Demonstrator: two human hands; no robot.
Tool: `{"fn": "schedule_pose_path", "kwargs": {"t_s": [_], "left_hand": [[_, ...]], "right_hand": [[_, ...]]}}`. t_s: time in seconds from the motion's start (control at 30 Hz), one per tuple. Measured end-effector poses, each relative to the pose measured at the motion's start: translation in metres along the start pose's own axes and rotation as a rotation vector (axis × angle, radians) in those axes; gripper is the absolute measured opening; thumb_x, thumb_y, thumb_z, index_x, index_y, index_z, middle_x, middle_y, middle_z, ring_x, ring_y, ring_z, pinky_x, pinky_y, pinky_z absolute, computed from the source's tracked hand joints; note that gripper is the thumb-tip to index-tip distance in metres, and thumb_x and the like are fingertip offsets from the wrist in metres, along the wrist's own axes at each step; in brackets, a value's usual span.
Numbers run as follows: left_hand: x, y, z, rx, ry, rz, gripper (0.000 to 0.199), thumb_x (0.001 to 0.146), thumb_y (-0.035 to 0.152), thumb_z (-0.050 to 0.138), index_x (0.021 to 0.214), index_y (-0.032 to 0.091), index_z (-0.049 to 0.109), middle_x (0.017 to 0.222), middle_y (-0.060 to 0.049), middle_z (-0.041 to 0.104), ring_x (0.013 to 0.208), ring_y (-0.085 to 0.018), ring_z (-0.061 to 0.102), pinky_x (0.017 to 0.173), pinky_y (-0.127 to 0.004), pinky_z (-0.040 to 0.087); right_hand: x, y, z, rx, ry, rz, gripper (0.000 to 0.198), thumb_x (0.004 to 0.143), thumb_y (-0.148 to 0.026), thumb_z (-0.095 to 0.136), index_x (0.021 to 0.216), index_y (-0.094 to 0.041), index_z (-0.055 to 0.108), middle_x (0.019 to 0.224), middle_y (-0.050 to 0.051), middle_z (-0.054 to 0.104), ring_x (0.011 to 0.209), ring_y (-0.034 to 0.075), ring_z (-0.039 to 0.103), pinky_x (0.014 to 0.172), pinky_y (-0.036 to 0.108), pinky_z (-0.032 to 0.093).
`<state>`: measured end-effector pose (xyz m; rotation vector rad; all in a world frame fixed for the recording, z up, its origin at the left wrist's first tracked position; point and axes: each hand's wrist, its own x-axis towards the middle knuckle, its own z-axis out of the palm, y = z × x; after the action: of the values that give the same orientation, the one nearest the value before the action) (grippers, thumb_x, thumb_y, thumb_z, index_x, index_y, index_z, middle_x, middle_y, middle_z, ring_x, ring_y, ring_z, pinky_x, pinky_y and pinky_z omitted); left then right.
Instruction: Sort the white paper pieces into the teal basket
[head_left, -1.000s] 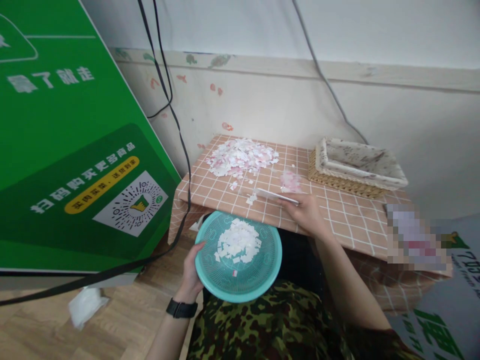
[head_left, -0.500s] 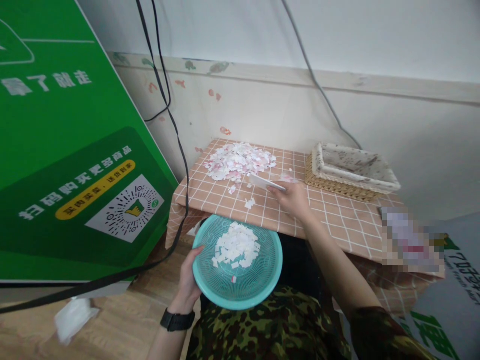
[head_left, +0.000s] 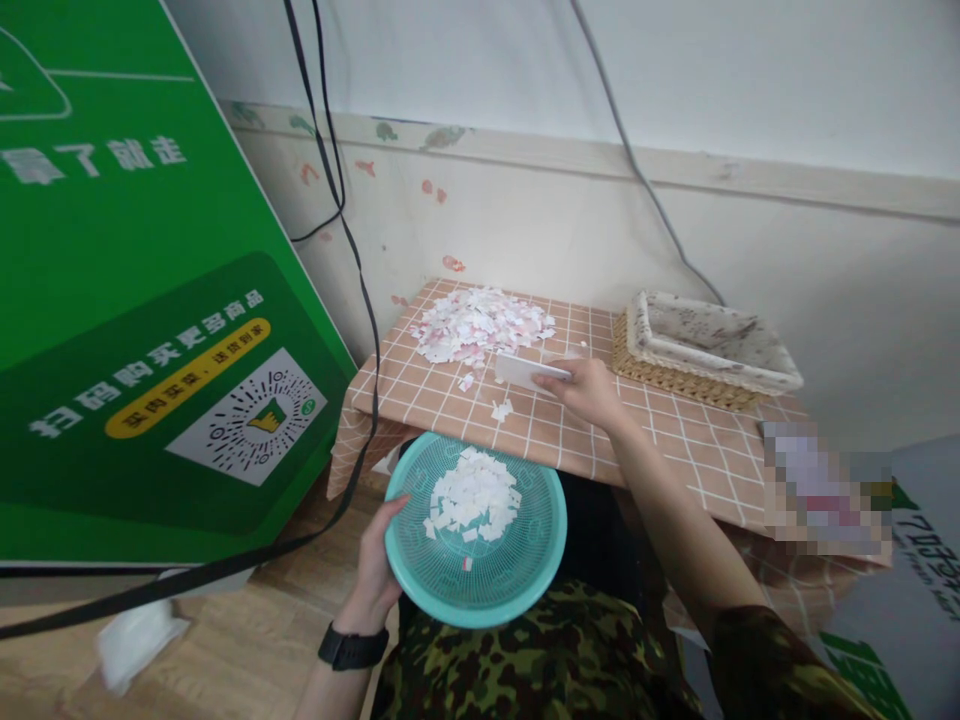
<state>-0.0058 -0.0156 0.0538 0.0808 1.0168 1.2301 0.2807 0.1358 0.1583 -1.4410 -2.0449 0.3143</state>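
My left hand [head_left: 381,560] grips the left rim of a turquoise plastic colander [head_left: 525,580], which is held just below the table's front edge. Inside the colander lies a heap of small white paper pieces [head_left: 476,490], with one red-marked scrap [head_left: 467,564] below it. Over the table, my right hand [head_left: 585,388] is closed on a flat white card [head_left: 521,371]. Behind the card's left end is a large pile of white and pinkish paper scraps [head_left: 480,322]. A few loose scraps [head_left: 502,410] lie on the cloth in front of the card.
A checked brown cloth [head_left: 675,455] covers the table. At its right back stands a wicker basket [head_left: 686,375] with a patterned lining. A large green sign [head_left: 90,250] and a hanging black cable [head_left: 367,290] are on the left. White plastic [head_left: 139,640] lies on the floor.
The card in my right hand has turned slightly, so more of its flat face shows. My left hand and the colander have hardly moved.
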Motion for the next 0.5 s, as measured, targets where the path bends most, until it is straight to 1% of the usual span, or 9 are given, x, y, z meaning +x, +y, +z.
{"fn": "schedule_pose_path", "kwargs": {"t_s": [0.1, 0.2, 0.3, 0.43, 0.5], "left_hand": [[-0.0005, -0.0007, 0.0001, -0.009, -0.010, 0.004, 0.021, 0.069, 0.020, 0.064, 0.087, 0.009, 0.069, 0.080, -0.011, 0.073, 0.071, -0.026, 0.068, 0.072, -0.039, 0.054], [-0.0003, -0.0014, -0.0003, -0.010, -0.021, 0.005, 0.021, 0.070, 0.020, 0.063, 0.087, 0.009, 0.069, 0.079, -0.011, 0.073, 0.071, -0.026, 0.068, 0.072, -0.039, 0.054], [0.0004, -0.0019, -0.0010, -0.010, -0.010, -0.001, 0.020, 0.069, 0.020, 0.063, 0.085, 0.010, 0.069, 0.077, -0.010, 0.073, 0.069, -0.025, 0.068, 0.070, -0.038, 0.054], [0.0002, -0.0014, -0.0003, -0.008, 0.000, 0.004, 0.016, 0.069, 0.018, 0.063, 0.081, 0.010, 0.070, 0.074, -0.009, 0.073, 0.066, -0.023, 0.067, 0.067, -0.035, 0.054], [-0.0006, -0.0008, 0.0011, -0.011, 0.001, 0.011, 0.015, 0.069, 0.018, 0.063, 0.081, 0.010, 0.070, 0.073, -0.008, 0.073, 0.064, -0.022, 0.067, 0.066, -0.034, 0.053]], "right_hand": [[-0.0024, 0.0012, -0.0017, 0.020, 0.030, 0.021, 0.033, 0.078, -0.047, 0.056, 0.077, -0.017, 0.071, 0.061, 0.003, 0.064, 0.052, 0.014, 0.052, 0.050, 0.026, 0.033], [-0.0041, 0.0005, -0.0016, 0.022, 0.057, 0.018, 0.031, 0.079, -0.045, 0.055, 0.078, -0.018, 0.071, 0.062, 0.003, 0.064, 0.053, 0.015, 0.054, 0.051, 0.026, 0.033], [-0.0060, -0.0007, -0.0005, 0.027, 0.034, 0.010, 0.030, 0.080, -0.044, 0.055, 0.075, -0.019, 0.071, 0.062, 0.003, 0.064, 0.055, 0.015, 0.054, 0.051, 0.026, 0.034], [-0.0082, -0.0011, -0.0013, 0.075, -0.006, -0.008, 0.033, 0.080, -0.045, 0.054, 0.067, -0.018, 0.068, 0.060, 0.002, 0.062, 0.053, 0.014, 0.052, 0.050, 0.026, 0.035], [-0.0086, -0.0010, -0.0010, 0.099, -0.001, -0.031, 0.033, 0.080, -0.044, 0.054, 0.068, -0.018, 0.069, 0.063, 0.003, 0.064, 0.055, 0.014, 0.053, 0.052, 0.026, 0.036]]}}
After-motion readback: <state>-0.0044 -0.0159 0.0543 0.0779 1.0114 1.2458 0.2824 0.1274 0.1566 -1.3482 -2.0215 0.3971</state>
